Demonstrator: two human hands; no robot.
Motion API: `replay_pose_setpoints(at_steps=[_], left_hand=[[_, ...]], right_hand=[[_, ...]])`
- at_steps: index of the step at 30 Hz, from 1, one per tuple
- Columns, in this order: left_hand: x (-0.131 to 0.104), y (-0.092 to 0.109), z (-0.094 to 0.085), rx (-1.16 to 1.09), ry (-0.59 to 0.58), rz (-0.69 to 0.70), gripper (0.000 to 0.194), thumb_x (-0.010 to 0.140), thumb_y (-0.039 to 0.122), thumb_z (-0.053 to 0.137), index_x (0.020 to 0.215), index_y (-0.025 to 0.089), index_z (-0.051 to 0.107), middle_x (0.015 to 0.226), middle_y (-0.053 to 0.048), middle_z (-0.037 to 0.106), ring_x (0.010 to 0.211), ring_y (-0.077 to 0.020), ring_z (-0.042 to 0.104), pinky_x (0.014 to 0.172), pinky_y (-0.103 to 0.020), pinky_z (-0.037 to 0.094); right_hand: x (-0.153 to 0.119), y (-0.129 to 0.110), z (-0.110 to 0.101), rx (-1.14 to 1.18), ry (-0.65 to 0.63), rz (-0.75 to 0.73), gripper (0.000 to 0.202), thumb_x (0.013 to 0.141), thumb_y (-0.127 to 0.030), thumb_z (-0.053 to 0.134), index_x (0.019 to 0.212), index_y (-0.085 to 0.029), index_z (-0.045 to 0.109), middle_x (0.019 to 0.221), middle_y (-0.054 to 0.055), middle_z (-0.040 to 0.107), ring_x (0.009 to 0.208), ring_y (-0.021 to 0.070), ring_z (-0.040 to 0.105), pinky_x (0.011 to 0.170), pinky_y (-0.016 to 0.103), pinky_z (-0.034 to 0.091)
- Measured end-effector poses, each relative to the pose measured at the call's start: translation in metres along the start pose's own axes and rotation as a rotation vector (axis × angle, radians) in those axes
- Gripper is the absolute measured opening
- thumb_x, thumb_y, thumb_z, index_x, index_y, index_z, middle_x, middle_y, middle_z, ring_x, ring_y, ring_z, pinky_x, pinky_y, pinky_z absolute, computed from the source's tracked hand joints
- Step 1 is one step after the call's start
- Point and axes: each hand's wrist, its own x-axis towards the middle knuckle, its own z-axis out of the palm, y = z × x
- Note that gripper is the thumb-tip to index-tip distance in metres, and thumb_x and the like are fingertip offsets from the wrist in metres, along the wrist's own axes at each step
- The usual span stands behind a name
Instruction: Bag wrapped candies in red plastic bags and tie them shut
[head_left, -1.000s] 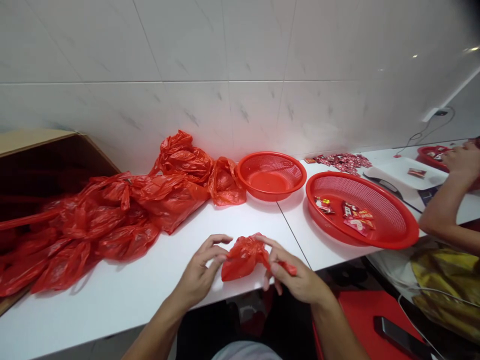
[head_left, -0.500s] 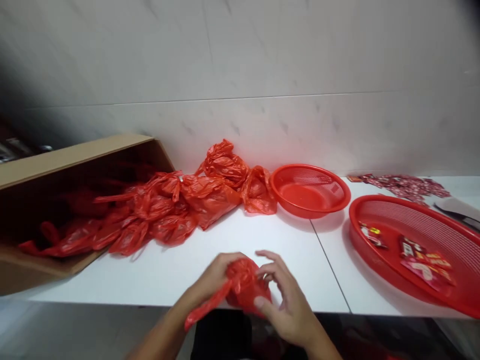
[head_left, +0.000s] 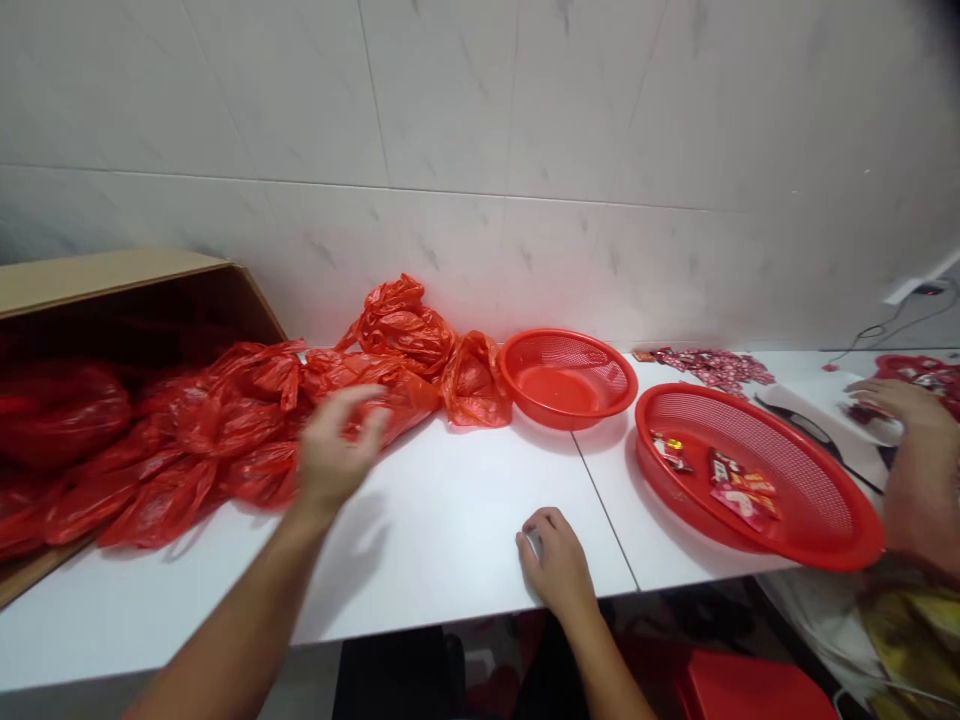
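My left hand [head_left: 341, 445] is raised over the near side of the red plastic bags [head_left: 405, 385], its thumb and fingers apart and nothing between them. On the white table [head_left: 450, 530], near the front edge, my right hand [head_left: 556, 560] rests with curled fingers. A small greyish bit shows inside its curl, too small to make out. One blurred red bag [head_left: 64, 410] lies at the mouth of the cardboard box [head_left: 112, 275], above other knotted bags [head_left: 232, 425].
A round red basket [head_left: 570, 405] stands by the wall. The larger red basket [head_left: 757, 480] holds several packets. Small pink packets [head_left: 720, 370] lie behind it, beside a dark object [head_left: 806, 428]. Another person's hand [head_left: 896, 400] is at the far right.
The red bag has left my hands, and a blurred bag now shows at the box. My left hand has moved up and left. My right hand has curled on the table. The view has swung right.
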Motion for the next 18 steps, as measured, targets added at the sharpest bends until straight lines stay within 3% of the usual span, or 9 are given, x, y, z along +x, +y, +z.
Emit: replay_pose_setpoints(at_steps=[3,5,6,8,10,12,15,18], left_hand=[[0.004,0.015,0.111,0.050,-0.242,0.116,0.035,0.099,0.040,0.059,0.128,0.022,0.070,0.137,-0.008,0.072,0.132,-0.0249,0.064,0.117,-0.043,0.050],[0.004,0.019,0.175,0.107,-0.377,0.127,0.048,0.092,0.037,0.069,0.137,0.020,0.068,0.146,-0.010,0.067,0.140,-0.0274,0.059,0.121,-0.043,0.045],[0.003,0.019,0.198,0.150,-0.411,0.104,0.053,0.091,0.036,0.070,0.140,0.017,0.066,0.148,-0.014,0.065,0.143,-0.0316,0.055,0.124,-0.049,0.040],[0.001,0.018,0.227,0.242,-0.442,0.040,0.055,0.095,0.036,0.065,0.143,0.010,0.063,0.147,-0.023,0.063,0.143,-0.0406,0.052,0.125,-0.064,0.027],[-0.004,0.019,0.236,0.318,-0.456,0.005,0.052,0.099,0.037,0.058,0.140,0.006,0.065,0.140,-0.028,0.064,0.139,-0.0449,0.053,0.124,-0.071,0.017],[-0.017,0.024,0.229,0.362,-0.480,0.028,0.048,0.100,0.040,0.058,0.134,0.007,0.070,0.134,-0.027,0.066,0.133,-0.0432,0.056,0.126,-0.068,0.012],[-0.054,0.032,0.202,0.381,-0.538,0.112,0.042,0.096,0.043,0.065,0.128,0.016,0.074,0.126,-0.019,0.069,0.125,-0.0375,0.058,0.127,-0.059,0.018],[-0.102,0.037,0.164,0.358,-0.581,0.225,0.037,0.095,0.042,0.068,0.126,0.022,0.075,0.119,-0.015,0.069,0.119,-0.0341,0.059,0.123,-0.057,0.029]], right_hand=[[0.004,0.000,0.001,-0.014,0.029,-0.020,0.009,0.096,-0.021,0.059,0.094,-0.021,0.067,0.097,0.008,0.066,0.087,0.0228,0.068,0.080,0.036,0.058],[0.004,0.002,0.000,0.004,0.030,-0.032,0.009,0.095,-0.019,0.059,0.093,-0.021,0.067,0.097,0.008,0.067,0.089,0.0229,0.068,0.082,0.036,0.057],[0.004,0.002,-0.002,0.020,0.027,-0.034,0.009,0.094,-0.019,0.059,0.094,-0.021,0.068,0.097,0.008,0.067,0.089,0.0228,0.068,0.082,0.036,0.057],[0.003,0.003,-0.004,0.053,0.023,-0.033,0.010,0.093,-0.017,0.058,0.093,-0.021,0.068,0.095,0.007,0.067,0.088,0.0219,0.067,0.080,0.034,0.056],[0.003,0.002,-0.005,0.073,0.037,-0.023,0.011,0.093,-0.017,0.057,0.092,-0.020,0.067,0.092,0.006,0.067,0.085,0.0207,0.067,0.076,0.032,0.055],[0.003,0.002,-0.005,0.074,0.073,-0.008,0.011,0.094,-0.017,0.057,0.091,-0.020,0.067,0.090,0.005,0.067,0.080,0.0194,0.065,0.072,0.031,0.054],[0.003,0.003,-0.005,0.084,0.131,0.002,0.011,0.096,-0.019,0.056,0.094,-0.020,0.067,0.091,0.005,0.067,0.075,0.0175,0.063,0.069,0.031,0.054],[0.000,-0.006,-0.010,0.147,0.187,-0.007,0.014,0.097,-0.021,0.056,0.104,-0.019,0.068,0.101,0.007,0.067,0.073,0.0157,0.063,0.068,0.031,0.057]])
